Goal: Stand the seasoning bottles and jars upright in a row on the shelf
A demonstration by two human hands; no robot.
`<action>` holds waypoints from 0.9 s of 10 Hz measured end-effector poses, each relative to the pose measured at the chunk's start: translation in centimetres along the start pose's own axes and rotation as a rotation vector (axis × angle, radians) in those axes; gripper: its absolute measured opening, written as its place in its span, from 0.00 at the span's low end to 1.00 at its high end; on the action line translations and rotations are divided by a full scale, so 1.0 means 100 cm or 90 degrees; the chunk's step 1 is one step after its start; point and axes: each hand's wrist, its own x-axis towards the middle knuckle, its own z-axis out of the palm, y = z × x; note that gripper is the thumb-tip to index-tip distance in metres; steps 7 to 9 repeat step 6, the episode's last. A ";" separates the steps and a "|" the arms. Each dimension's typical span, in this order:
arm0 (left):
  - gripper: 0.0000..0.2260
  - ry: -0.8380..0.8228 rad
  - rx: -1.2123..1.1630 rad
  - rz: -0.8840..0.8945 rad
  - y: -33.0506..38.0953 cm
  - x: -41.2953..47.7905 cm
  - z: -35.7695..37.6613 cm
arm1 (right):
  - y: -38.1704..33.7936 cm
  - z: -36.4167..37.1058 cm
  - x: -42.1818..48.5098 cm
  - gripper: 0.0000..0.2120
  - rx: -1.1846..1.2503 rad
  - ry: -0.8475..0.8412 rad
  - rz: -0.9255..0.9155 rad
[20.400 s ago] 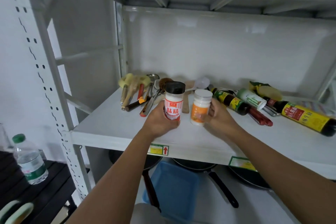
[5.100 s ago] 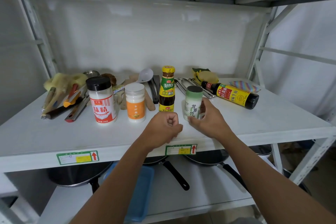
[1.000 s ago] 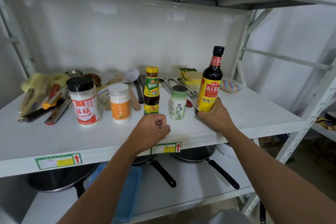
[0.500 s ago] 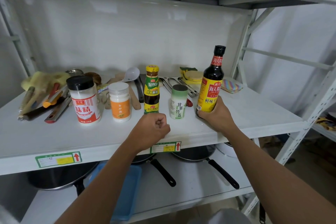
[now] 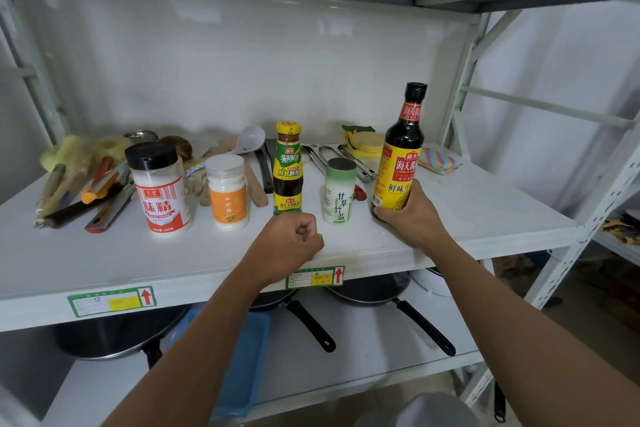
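Several containers stand upright in a row on the white shelf. From the left: a black-capped jar with a red label, a white jar with an orange label, a slim dark sauce bottle with a yellow cap, a green-capped salt shaker, and a tall dark soy sauce bottle. My right hand grips the base of the soy sauce bottle, which rests on the shelf. My left hand is a closed fist resting at the shelf's front edge, holding nothing.
Behind the row lie kitchen tools: a pile of utensils at the left, a white ladle, metal tongs, sponges and a striped cloth. Frying pans and a blue tray sit on the lower shelf.
Compared with one second ago, the soy sauce bottle stays upright in my right hand with hardly any shift. My left fist has stayed at the shelf edge.
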 end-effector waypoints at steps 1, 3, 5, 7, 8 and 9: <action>0.14 -0.001 -0.002 -0.003 0.000 0.000 0.001 | 0.001 0.000 0.001 0.37 -0.002 -0.005 -0.003; 0.13 0.012 -0.049 -0.004 -0.001 -0.001 0.000 | 0.002 0.000 0.002 0.38 0.006 -0.011 -0.002; 0.13 0.001 -0.012 -0.001 0.001 -0.003 0.002 | 0.000 0.000 -0.002 0.39 0.017 -0.010 0.020; 0.12 -0.077 0.015 -0.022 0.004 -0.008 0.002 | -0.008 -0.005 -0.008 0.42 0.047 0.010 0.075; 0.12 -0.077 0.015 -0.022 0.004 -0.008 0.002 | -0.008 -0.005 -0.008 0.42 0.047 0.010 0.075; 0.12 -0.077 0.015 -0.022 0.004 -0.008 0.002 | -0.008 -0.005 -0.008 0.42 0.047 0.010 0.075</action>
